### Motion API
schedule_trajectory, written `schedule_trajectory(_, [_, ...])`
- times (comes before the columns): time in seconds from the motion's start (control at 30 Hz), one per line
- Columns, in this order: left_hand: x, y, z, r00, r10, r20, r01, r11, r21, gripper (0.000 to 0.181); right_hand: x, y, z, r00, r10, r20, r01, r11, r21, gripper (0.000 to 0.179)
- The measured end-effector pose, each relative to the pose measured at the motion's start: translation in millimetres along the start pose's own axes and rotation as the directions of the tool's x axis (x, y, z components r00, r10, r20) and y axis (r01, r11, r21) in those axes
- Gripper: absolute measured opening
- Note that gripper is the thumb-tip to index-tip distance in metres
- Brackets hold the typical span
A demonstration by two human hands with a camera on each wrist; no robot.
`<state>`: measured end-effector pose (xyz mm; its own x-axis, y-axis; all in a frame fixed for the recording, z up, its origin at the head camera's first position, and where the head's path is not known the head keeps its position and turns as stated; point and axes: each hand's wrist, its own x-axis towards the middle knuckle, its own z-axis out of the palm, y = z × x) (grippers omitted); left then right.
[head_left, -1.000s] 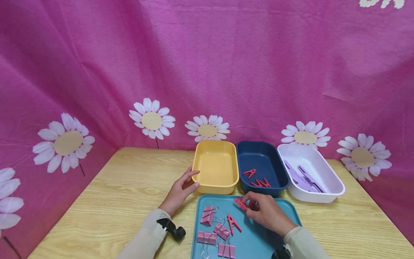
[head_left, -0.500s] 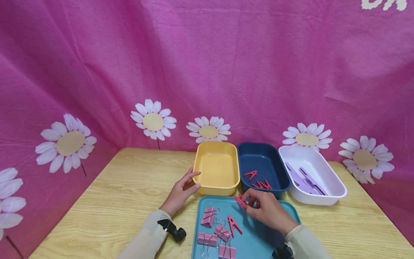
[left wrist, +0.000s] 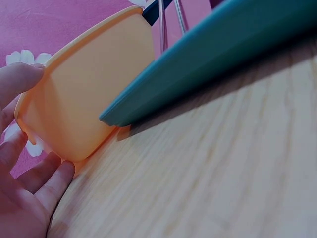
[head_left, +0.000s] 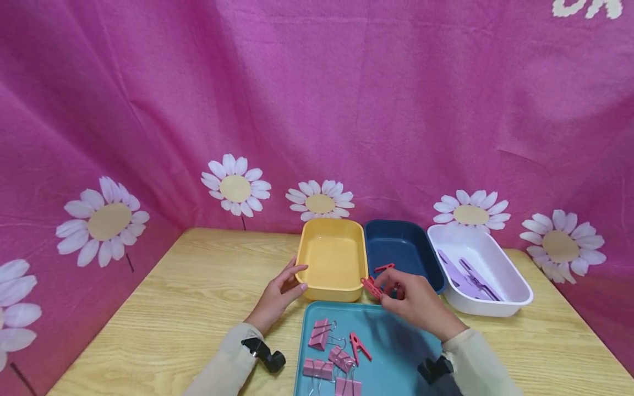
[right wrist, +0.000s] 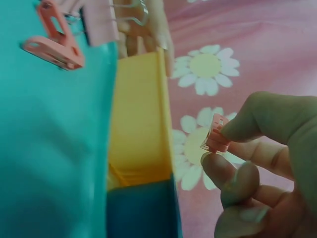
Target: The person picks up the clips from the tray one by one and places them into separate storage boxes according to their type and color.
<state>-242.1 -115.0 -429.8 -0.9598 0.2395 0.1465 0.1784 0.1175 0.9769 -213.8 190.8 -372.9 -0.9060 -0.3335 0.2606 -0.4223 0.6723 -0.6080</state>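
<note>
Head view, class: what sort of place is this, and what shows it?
Probably a staged tabletop work area, though the wider room is hidden: a wooden table, a daisy-printed pink cloth hung behind it, and a teal tray holding clips.

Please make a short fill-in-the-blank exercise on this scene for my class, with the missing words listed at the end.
1. While the right hand pinches a red plastic clothespin, the left hand touches the rectangular ____ plastic bin.
2. The middle rectangular plastic bin is dark ____.
3. In the head view, ____ pink metal binder clips lie on the teal rectangular tray.

Missing words: yellow; blue; four.
</note>
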Motion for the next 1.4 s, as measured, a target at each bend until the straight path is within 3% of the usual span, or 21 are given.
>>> schedule_trajectory(0.13, [1.1,-2.8,1.1,1.0,0.008,-0.003,-0.008,1.0,0.007,0.045,5.4,2.8,-7.2,0.998,-0.024,-0.055,0.023,1.0,-0.009,0.022])
schedule_trajectory(0.4, [12.9,-29.9,-0.5,1.0,0.014,-0.007,-0.014,1.0,0.007,0.044,17.7,11.9,-19.1,0.993,0.049,-0.112,-0.049,0.999,0.007,0.021])
schedule_trajectory(0.6, [6.1,-12.7,-0.5,1.0,0.015,-0.01,-0.015,1.0,0.022,0.044,28.3,21.0,-23.8,0.984,0.121,-0.134,-0.117,0.993,0.036,0.023])
schedule_trajectory(0.77, [13.3,-31.6,-1.9,0.999,0.033,-0.013,-0.032,0.999,0.013,0.045,33.0,35.8,-26.5,0.973,0.169,-0.154,-0.164,0.985,0.043,0.026])
schedule_trajectory(0.93, [14.6,-36.1,-0.8,0.998,0.069,-0.002,-0.069,0.998,-0.008,0.044,31.7,52.6,-28.2,0.965,0.189,-0.18,-0.185,0.982,0.034,0.024])
schedule_trajectory(1.23, [14.8,-34.6,-3.6,0.999,0.048,-0.012,-0.048,0.999,0.002,0.044,29.1,67.6,-32.2,0.961,0.205,-0.185,-0.199,0.979,0.052,0.025])
schedule_trajectory(1.4, [10.6,-19.6,-1.7,1.0,0.03,-0.002,-0.03,0.999,-0.011,0.044,23.4,73.5,-36.0,0.954,0.248,-0.167,-0.241,0.969,0.06,0.029])
